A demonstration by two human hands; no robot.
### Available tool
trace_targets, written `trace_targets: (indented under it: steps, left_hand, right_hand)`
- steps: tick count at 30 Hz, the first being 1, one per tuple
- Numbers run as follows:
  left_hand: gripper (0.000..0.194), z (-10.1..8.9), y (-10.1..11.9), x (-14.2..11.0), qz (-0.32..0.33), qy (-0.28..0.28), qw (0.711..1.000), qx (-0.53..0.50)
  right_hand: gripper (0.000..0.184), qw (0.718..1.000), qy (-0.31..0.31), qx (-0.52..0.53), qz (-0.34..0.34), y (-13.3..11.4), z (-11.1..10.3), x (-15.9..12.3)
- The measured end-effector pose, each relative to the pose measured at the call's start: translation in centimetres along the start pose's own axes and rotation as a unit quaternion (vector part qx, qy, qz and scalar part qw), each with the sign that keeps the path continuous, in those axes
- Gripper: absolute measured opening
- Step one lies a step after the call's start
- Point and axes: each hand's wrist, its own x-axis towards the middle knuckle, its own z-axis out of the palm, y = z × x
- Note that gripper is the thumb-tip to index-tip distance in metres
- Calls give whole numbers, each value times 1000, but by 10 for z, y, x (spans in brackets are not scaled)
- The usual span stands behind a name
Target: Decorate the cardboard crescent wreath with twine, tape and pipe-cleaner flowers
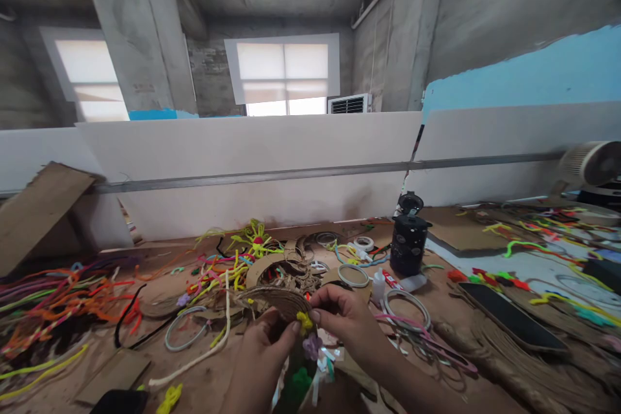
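Observation:
My left hand (266, 356) is closed around a curved brown band (284, 297) that looks wrapped in twine, its thumb beside a small yellow pipe-cleaner flower (304, 320). From the other side my right hand (348, 322) pinches at that yellow flower, thumb and forefinger together. Just below it hangs a purple flower (312, 347), and lower down a green flower (298, 385); the lower part of the band lies hidden behind my left hand. Beyond my hands are a cardboard ring (262, 266) and a roll of tape (353, 275).
A dark bottle with its lid up (408, 242) stands behind a small white glue bottle (378, 286). To the right lies a phone (512, 317). Colourful pipe cleaners (43, 301) cover the left side, near a leaning cardboard piece (41, 213). A fan (592, 163) stands far right.

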Motion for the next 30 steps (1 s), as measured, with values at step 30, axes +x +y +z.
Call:
trace_targets:
  steps: [30]
  left_hand:
    - [39,6,6,-2,-25,-4,1000,-9]
  right_hand:
    - [31,998,-2,61,34,5,2,4]
